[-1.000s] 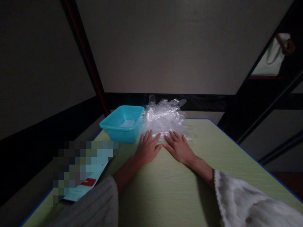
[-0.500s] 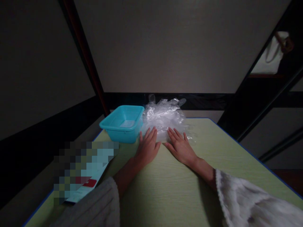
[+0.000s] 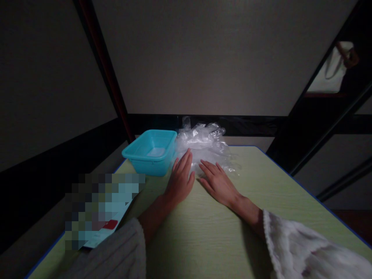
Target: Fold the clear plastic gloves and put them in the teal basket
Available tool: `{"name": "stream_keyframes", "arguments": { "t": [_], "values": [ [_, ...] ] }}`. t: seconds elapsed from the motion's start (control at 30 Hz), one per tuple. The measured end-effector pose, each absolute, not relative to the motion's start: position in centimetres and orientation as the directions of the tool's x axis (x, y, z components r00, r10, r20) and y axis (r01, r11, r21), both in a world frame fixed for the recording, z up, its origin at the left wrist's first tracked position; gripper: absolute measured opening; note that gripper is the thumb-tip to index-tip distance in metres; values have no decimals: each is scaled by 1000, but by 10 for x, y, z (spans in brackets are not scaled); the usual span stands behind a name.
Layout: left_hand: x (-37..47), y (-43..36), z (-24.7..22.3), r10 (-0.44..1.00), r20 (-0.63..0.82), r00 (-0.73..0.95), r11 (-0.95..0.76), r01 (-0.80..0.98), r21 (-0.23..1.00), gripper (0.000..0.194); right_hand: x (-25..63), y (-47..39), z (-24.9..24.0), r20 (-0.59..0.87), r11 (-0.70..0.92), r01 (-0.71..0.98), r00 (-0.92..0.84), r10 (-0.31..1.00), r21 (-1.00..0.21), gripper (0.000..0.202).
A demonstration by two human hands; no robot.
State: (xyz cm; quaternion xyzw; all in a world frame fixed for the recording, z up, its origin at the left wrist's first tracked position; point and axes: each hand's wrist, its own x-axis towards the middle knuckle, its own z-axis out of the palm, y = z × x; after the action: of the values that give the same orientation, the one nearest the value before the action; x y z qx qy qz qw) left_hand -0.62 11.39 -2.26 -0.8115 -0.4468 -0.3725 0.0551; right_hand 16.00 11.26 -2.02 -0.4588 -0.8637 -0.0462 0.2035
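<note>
A crumpled heap of clear plastic (image 3: 203, 141), which looks like thin disposable gloves, lies at the far middle of the table. My left hand (image 3: 180, 178) is at the heap's near left edge, palm down with its fingers stretched out, holding nothing. At the near right edge of the plastic, my right hand (image 3: 217, 181) lies flat with extended fingers and nothing in it. Just left of the heap stands a turquoise plastic basket (image 3: 151, 164) with something pale on its bottom.
The pale green table (image 3: 197, 240) has a blue edge. A light blue packet (image 3: 99, 236), partly pixelated, lies on the left side. Behind the table rises a grey panel (image 3: 203, 58). A white bag (image 3: 331, 75) sits on a shelf at the upper right.
My left hand has tilted slightly, its fingertips reaching a little farther forward. My right hand has shifted slightly left and nearer. The top of the plastic heap has changed shape.
</note>
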Motion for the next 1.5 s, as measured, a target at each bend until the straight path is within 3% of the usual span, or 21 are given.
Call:
{"name": "stream_keyframes", "arguments": {
  "t": [0.13, 0.27, 0.47, 0.6, 0.77, 0.9, 1.03, 1.2, 1.33, 1.5],
  "values": [
    [-7, 111, -20, 520, 756, 398, -711, 692, 125, 47, 160, 114, -23, 418, 563, 816, -471, 777, -127, 48],
    [-8, 106, -18, 446, 763, 468, -753, 657, 37, 25, 161, 115, -24, 434, 554, 820, -450, 780, -146, 47],
    [-6, 96, -16, 424, 684, 593, -787, 615, -45, 31, 164, 114, -25, 447, 532, 830, -417, 791, -167, 52],
    [-3, 90, -16, 477, 606, 636, -770, 635, -61, 28, 168, 115, -24, 458, 483, 854, -357, 814, -193, 51],
    [-3, 92, -19, 606, 493, 624, -702, 711, -37, 23, 180, 117, -18, 488, 371, 894, -214, 846, -250, 29],
    [-3, 99, -21, 686, 417, 596, -658, 753, 7, 25, 188, 118, -12, 559, 322, 907, -123, 820, -272, 27],
    [-3, 106, -25, 738, 359, 571, -626, 778, 49, 33, 182, 116, -9, 593, 422, 880, -224, 773, -218, 24],
    [-4, 111, -30, 831, 313, 459, -508, 857, 92, 36, 169, 121, -18, 530, 545, 825, -398, 749, -151, 24],
    [-3, 111, -27, 857, 295, 422, -469, 877, 109, 40, 168, 129, -26, 482, 518, 838, -387, 786, -171, 32],
    [2, 106, -23, 813, 249, 526, -563, 819, 111, 47, 169, 131, -26, 480, 517, 832, -375, 793, -203, 34]
  ]
}}
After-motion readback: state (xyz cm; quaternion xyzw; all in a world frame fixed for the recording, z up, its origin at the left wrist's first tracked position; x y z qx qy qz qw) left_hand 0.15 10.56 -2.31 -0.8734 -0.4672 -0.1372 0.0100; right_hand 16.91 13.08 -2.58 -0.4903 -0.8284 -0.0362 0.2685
